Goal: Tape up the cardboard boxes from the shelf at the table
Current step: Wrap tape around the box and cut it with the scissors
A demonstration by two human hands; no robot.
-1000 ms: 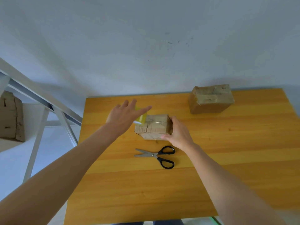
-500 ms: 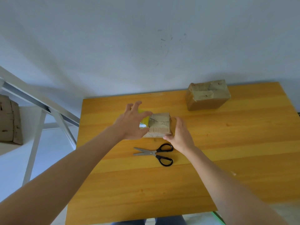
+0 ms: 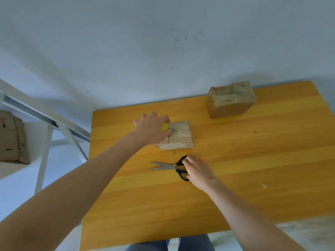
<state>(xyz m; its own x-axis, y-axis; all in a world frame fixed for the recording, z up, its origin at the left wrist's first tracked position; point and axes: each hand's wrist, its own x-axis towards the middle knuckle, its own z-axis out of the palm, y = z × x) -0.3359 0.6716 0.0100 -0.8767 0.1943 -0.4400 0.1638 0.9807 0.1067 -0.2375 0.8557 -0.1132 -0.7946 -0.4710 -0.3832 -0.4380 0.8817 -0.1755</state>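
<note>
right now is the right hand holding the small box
No, the right hand has its fingers curled over the black handles of the scissors, apart from the small box on the table.

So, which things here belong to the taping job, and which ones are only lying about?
Job in hand:
- near box
- tape, held against it by the left hand
- scissors, with the right hand on the handles

Lying about:
- far box, untouched at the back of the table
- cardboard on the shelf at the left
</note>
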